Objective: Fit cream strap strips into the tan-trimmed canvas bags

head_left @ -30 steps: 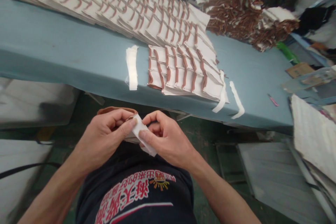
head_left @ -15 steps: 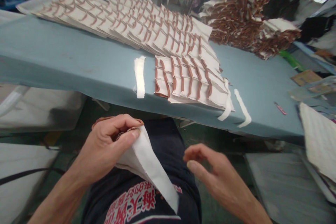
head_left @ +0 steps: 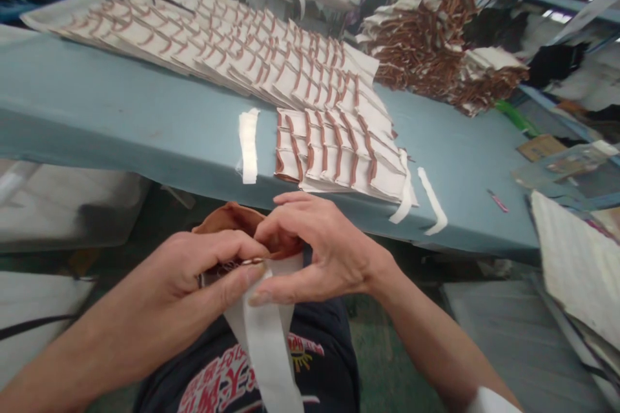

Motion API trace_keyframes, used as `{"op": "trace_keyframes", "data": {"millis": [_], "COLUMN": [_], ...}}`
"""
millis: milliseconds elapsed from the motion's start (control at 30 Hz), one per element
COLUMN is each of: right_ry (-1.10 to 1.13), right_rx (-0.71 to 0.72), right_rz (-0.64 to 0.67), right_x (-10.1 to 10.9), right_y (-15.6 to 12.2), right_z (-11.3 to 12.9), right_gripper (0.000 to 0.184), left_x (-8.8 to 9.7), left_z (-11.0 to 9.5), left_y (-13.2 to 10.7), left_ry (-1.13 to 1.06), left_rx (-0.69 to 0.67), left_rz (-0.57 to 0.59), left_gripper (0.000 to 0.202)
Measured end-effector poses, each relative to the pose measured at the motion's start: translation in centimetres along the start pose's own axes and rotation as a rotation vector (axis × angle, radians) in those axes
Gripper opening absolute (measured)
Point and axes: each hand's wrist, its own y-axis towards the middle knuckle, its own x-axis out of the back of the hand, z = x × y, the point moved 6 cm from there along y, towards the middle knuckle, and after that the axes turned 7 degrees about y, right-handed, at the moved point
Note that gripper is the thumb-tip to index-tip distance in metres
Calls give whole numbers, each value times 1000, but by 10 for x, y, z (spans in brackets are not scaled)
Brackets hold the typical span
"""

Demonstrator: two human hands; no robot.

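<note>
My left hand (head_left: 194,290) pinches a white fabric piece with brown edging (head_left: 227,216), held above my lap in front of the table's edge. A long white flap (head_left: 271,355) of it hangs down between my hands over my dark printed clothing; I cannot tell whether the flap is a separate strip. My right hand (head_left: 324,251) is closed on the same piece, its thumb against the white flap and its fingers curled at the brown part. Its fingertips are partly hidden by the cloth.
On the blue-covered table (head_left: 145,142) lie overlapping rows of brown-edged white pieces (head_left: 334,155). White strips (head_left: 249,145) lie to either side of the nearest group. Behind stands a tall brown-and-white fabric pile (head_left: 426,39). A small red-handled tool (head_left: 498,201) lies at right.
My right hand has come in from the right and closed on the fabric piece beside my left hand. More of the brown part now shows, and the white flap hangs more steeply.
</note>
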Motion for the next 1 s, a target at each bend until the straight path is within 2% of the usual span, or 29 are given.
{"op": "trace_keyframes", "data": {"millis": [100,200,300,400,633,800,1000], "right_ry": [-39,-6,48,129,352,554,850], "right_rx": [-140,-175,-210,-247,-376,-463,-545], "right_rz": [104,164,192,214,179,164,78], "right_x": [0,-2,-5,-8,-15,-25,-40], "right_y": [1,3,4,3,-1,-6,-19], "right_z": [-8,-9,-12,-15,-19,-25,-35], "right_gripper": [46,48,45,48,58,61,64], "left_x": [-3,0,-1,1,-1,-15,-34], "left_z": [2,7,9,12,16,18,21], "left_y": [1,5,7,5,-11,-23,-30], "left_ry": [27,40,14,39,195,298,368], "left_rx": [24,70,21,-38,-189,-380,-422], "left_rz": [11,-80,-65,-77,-145,-168,-302], "left_gripper": [28,23,21,17,21,33,48]}}
